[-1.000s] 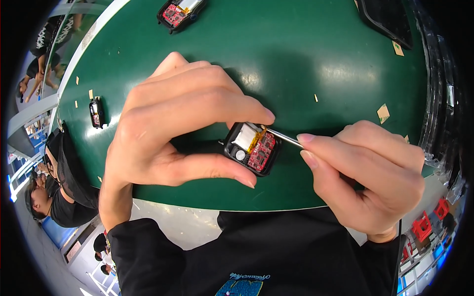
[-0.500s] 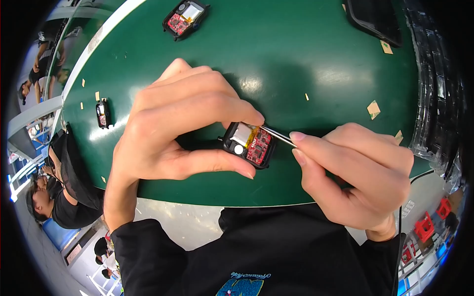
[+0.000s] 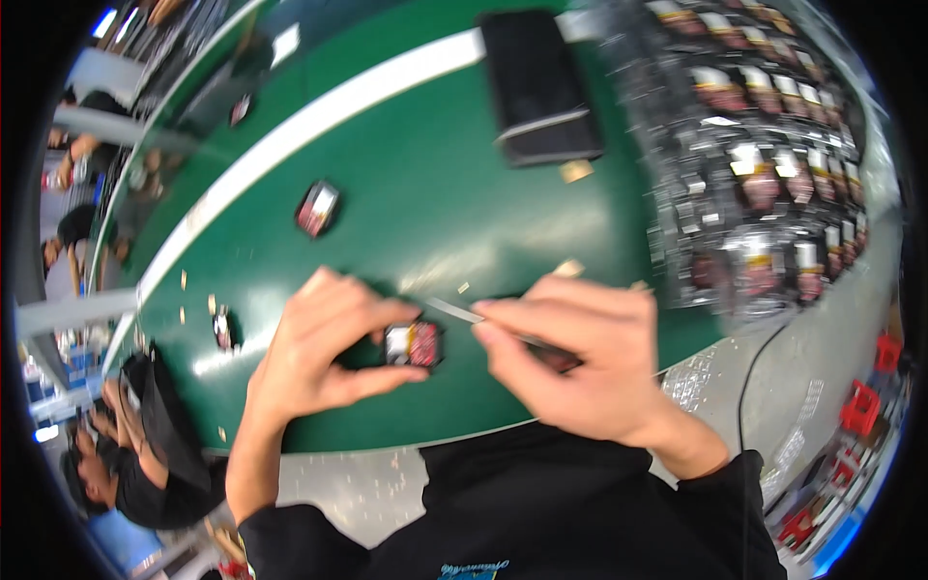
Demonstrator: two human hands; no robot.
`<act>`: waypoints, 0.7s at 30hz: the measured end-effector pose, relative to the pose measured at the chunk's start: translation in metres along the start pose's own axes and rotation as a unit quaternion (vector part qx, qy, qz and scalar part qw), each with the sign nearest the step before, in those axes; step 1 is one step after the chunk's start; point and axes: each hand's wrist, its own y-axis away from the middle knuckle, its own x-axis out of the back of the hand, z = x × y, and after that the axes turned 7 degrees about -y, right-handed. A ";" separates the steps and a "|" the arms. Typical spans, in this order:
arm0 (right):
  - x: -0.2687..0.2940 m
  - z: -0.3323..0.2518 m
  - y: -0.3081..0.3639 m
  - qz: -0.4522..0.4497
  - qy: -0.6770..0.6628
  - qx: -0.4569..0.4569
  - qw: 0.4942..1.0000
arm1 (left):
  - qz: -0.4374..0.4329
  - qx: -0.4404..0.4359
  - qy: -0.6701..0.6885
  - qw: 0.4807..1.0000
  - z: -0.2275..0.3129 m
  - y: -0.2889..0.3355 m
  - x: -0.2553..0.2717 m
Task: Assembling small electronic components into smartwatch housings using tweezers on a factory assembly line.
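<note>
Big green mat (image 3: 435, 193) is taking up most of the view, with a tray of small packaged parts (image 3: 764, 164) sitting along the right, a black case (image 3: 541, 87) lying up top and another little open module (image 3: 316, 208) lying well off to the upper left. Nothing's blocking the small open module (image 3: 413, 343), which the left hand (image 3: 324, 358) is pinching just above the mat's near edge, thumb under, fingers curled over. The right hand (image 3: 580, 362) is gripping metal tweezers (image 3: 454, 309) with fingers closed, tip hovering just above the module.
</note>
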 end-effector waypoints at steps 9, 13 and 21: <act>-0.002 0.011 0.015 0.040 -0.058 -0.002 0.998 | 0.064 -0.114 0.036 0.991 0.057 -0.090 0.039; -0.008 0.013 0.024 0.038 -0.051 -0.067 0.996 | 0.003 -0.233 0.059 0.971 0.085 -0.174 0.021; -0.006 0.007 0.012 0.053 -0.052 0.008 0.997 | 0.078 -0.227 0.110 0.965 0.065 -0.190 0.006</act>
